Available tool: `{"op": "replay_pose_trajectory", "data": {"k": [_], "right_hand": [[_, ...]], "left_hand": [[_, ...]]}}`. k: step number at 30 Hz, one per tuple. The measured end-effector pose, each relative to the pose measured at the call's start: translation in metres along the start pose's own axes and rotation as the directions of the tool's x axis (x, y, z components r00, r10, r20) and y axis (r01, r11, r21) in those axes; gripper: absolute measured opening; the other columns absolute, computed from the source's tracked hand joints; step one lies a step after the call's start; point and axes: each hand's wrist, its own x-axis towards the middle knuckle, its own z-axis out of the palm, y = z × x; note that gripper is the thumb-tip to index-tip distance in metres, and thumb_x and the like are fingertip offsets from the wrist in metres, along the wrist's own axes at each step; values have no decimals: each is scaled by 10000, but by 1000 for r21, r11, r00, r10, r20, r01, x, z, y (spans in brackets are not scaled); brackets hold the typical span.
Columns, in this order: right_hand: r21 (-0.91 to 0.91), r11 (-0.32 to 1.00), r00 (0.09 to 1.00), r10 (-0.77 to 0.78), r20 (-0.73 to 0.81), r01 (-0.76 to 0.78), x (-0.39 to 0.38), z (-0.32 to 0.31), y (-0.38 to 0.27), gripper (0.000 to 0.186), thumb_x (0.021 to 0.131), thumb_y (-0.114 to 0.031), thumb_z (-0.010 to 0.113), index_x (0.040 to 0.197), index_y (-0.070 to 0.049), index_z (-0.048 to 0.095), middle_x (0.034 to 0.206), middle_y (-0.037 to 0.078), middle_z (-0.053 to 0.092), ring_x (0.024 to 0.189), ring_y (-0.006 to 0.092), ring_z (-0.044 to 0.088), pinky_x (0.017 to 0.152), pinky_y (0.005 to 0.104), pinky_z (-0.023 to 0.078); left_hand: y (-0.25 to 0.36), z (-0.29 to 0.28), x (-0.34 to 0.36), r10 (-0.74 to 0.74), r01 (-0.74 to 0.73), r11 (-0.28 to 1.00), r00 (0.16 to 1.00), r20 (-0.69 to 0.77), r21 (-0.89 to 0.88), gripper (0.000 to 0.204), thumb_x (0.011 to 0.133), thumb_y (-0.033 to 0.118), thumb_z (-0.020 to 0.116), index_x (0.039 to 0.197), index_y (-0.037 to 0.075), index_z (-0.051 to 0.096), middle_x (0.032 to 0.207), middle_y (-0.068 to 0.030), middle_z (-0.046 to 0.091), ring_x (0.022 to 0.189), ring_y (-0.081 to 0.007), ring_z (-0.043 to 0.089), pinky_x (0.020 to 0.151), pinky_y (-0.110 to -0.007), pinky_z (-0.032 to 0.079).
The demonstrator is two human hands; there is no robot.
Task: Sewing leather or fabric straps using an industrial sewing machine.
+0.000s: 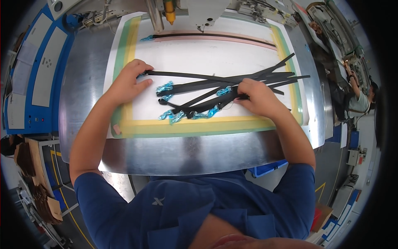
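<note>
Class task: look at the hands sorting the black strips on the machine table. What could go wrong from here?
1. The long black strips with blue thread ends lie crossed in a heap, so lifting one under the right hand may drag others.
2. The left hand lies close below the white sewing head, a possible needle hazard.

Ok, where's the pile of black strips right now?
In the head view, the black strips fan across the white template sheet at centre, between the left hand and the right hand, below the sewing machine head.
</note>
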Motion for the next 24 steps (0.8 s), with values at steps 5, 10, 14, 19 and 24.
{"op": "replay_pose_trajectory", "data": {"k": [5,10,14,19,24], "right_hand": [[83,996,998,-20,-62,25,18,-3,5,224,833,-174,824,911,-43,659,923,139,652,868,360,650,759,430,515],[125,990,965,98,-241,-69,62,-12,28,148,963,-159,682,994,-24,736,962,156,692,902,356,664,816,423,524],[-43,990,932,113,-343,-136,118,13,46,196,996,-142,606,1074,-37,752,1106,157,697,1041,362,671,921,436,526],[-129,974,951,147,-274,-188,183,28,41,236,966,-113,579,1108,-68,762,1213,143,687,1129,353,667,976,447,533],[-147,967,956,167,-242,-206,211,34,23,207,937,-175,652,1070,-61,763,1164,141,676,1079,351,681,928,461,557]], "left_hand": [[5,4,6,8,11,993,986,165,-116,392,926,130,733,1303,39,676,1197,-127,614,1037,-281,613,923,-357,510],[-4,23,46,92,-102,991,990,107,91,470,971,349,711,1337,56,677,1288,-190,625,1220,-366,605,1041,-433,490],[-18,36,78,155,-127,927,986,-53,352,576,985,452,678,1422,81,631,1472,-264,530,1354,-421,525,1143,-459,420],[-16,63,113,100,-45,912,989,-113,408,759,962,634,611,1557,172,518,1547,-304,448,1436,-477,428,1193,-521,342],[-12,77,137,46,0,909,994,-101,417,872,922,667,620,1572,103,485,1596,-245,451,1526,-411,357,1231,-522,275]]}}
